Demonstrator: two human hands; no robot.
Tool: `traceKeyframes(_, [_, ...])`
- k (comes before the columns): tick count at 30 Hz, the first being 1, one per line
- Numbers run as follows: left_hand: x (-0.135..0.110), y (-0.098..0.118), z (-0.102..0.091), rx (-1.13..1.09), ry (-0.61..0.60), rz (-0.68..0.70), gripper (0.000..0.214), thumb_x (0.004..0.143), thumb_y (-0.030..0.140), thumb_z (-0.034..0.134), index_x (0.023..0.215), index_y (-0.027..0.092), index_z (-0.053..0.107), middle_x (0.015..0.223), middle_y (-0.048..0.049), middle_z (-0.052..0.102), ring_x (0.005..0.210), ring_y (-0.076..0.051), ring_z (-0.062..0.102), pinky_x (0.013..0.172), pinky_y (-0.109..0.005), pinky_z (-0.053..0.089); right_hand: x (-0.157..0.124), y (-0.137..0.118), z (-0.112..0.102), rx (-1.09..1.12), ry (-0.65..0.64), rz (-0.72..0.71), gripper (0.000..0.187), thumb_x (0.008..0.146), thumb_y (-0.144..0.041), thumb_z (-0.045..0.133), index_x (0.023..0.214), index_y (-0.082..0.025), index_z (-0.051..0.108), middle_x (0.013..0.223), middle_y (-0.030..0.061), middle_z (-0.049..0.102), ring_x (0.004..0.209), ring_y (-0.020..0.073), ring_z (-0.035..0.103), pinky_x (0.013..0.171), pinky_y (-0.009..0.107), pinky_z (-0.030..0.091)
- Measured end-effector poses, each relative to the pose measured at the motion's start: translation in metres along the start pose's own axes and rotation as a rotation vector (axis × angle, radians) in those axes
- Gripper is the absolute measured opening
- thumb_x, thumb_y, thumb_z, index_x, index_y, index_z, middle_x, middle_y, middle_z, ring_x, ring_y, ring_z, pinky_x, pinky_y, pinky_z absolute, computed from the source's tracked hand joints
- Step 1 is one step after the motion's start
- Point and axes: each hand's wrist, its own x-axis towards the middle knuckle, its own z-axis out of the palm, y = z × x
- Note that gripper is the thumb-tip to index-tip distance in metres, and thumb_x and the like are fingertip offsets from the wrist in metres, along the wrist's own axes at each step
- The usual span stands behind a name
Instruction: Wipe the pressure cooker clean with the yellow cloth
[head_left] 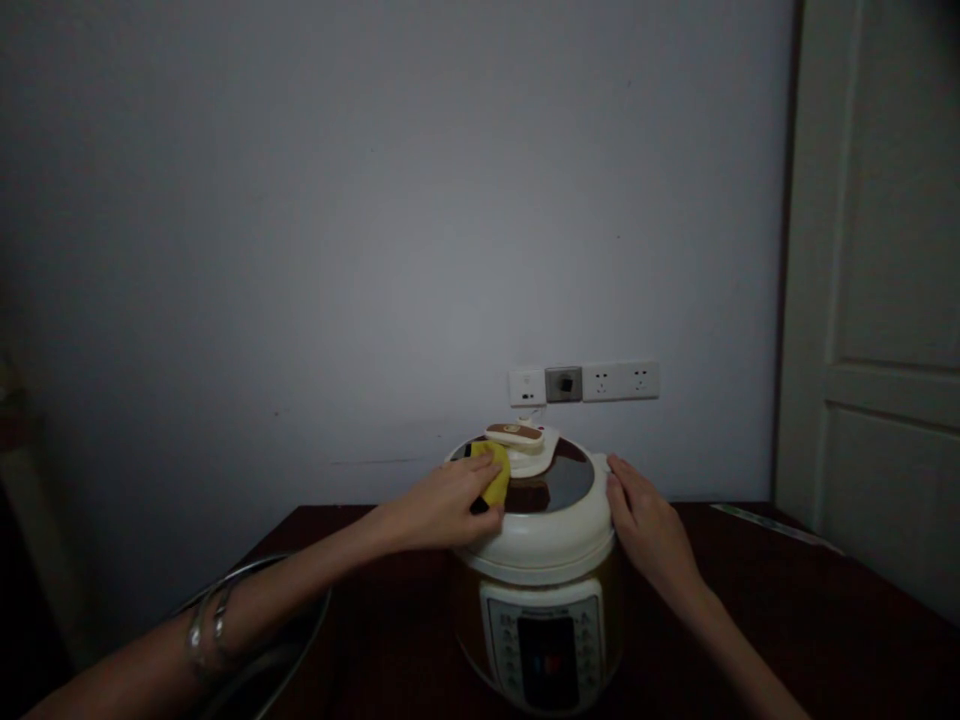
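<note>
A cream and brown electric pressure cooker (546,560) stands on a dark wooden table (787,620), its control panel facing me. My left hand (442,505) is closed on a yellow sponge (495,472) and presses it onto the left part of the dark lid top. My right hand (649,525) lies with straight fingers against the lid's right rim, holding nothing. The lid handle (517,440) sits at the top centre, between both hands.
A large metal bowl (262,640) rests on the table at the left, under my left forearm. A row of wall sockets (585,383) is behind the cooker. A white door (877,300) stands at the right.
</note>
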Motion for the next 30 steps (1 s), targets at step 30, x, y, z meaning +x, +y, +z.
traceKeyframes(30, [0.045, 0.067, 0.042, 0.231, 0.165, -0.013, 0.034, 0.089, 0.021, 0.039, 0.109, 0.0, 0.058, 0.119, -0.0251, 0.06, 0.12, -0.029, 0.052, 0.104, -0.041, 0.039, 0.003, 0.01, 0.006, 0.051, 0.02, -0.058, 0.054, 0.092, -0.04, 0.031, 0.12, -0.003, 0.058, 0.124, 0.0225, 0.059, 0.117, 0.0287, 0.055, 0.102, 0.046, 0.04])
